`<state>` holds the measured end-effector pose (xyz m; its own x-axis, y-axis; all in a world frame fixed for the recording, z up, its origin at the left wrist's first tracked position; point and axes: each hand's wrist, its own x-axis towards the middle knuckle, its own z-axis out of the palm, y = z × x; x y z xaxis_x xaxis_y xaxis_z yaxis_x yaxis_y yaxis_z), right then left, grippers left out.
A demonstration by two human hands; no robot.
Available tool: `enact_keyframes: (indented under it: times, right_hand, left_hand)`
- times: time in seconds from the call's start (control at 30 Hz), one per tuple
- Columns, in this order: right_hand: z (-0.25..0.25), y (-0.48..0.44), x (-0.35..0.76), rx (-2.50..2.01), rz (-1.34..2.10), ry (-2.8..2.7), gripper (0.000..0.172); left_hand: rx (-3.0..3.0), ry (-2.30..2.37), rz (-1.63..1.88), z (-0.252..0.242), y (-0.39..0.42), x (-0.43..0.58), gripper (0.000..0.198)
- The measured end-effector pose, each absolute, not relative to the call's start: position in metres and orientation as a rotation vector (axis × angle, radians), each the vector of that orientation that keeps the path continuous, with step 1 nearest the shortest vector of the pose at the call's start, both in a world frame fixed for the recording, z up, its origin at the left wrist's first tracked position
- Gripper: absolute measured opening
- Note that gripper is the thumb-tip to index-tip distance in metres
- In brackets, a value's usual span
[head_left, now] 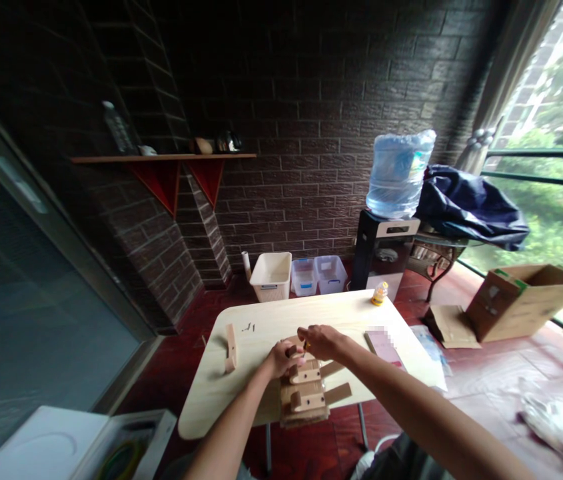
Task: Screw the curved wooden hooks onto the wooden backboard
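Note:
At the table's front edge, my left hand [280, 361] is closed on a small wooden piece at the far end of a wooden assembly [310, 399]. That assembly has several pale blocks with dark round holes or screw heads, and flat slats stick out to its right. My right hand [320, 341] is just above and right of the left one, fingers pinched. A small yellow spot shows at its fingertips, but I cannot make out what it holds. A separate curved wooden piece [231, 348] lies to the left, and several small dark screws [249, 327] lie beyond it.
On the pale table [261, 319] are a yellow-capped bottle [380, 294] at the far right corner and a booklet [382, 345] on the right. Plastic bins [271, 273] and a water dispenser [386, 247] stand behind. Cardboard boxes [516, 303] are on the right floor.

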<state>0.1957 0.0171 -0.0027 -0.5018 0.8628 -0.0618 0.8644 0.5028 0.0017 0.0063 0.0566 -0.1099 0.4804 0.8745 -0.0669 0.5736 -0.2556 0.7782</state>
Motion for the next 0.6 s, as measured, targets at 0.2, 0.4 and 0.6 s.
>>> enact_keyframes:
  times: [0.2,0.4,0.6]
  right_hand:
    - [0.0,0.022,0.198,1.461,-0.111,2.676,0.028]
    - [0.003,0.024,0.196,1.615,-0.143,2.56,0.036]
    - [0.016,0.012,0.193,1.507,-0.161,2.634,0.041]
  left_hand:
    - [1.97,1.181,0.491,-0.109,0.056,0.005,0.037]
    - [1.955,1.173,0.482,-0.104,0.055,0.005,0.039]
    - [1.935,1.171,0.485,-0.105,0.055,0.005,0.038]
